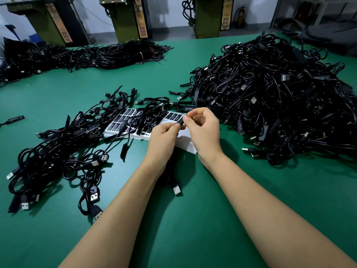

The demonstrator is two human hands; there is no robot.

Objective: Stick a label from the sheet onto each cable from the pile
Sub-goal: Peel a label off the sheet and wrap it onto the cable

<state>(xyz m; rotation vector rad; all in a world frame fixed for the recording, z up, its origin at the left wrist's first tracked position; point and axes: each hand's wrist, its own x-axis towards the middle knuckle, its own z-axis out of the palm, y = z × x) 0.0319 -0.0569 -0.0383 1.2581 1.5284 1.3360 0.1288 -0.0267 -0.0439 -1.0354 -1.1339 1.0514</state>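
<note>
Label (181, 120) — a small black one — sits pinched between my two hands just past centre, above the near edge of the label sheet (123, 120). My right hand (202, 130) clamps thumb and forefinger on its upper end; my left hand (164, 136) curls its fingers around the lower end and, I think, the cable part it goes on, though that is hidden. At 9 o'clock lies a smaller heap of USB cables (58, 155), some showing labels — likely finished. At 2 o'clock the big pile (280, 97) looks far larger, so I judge most work remains.
</note>
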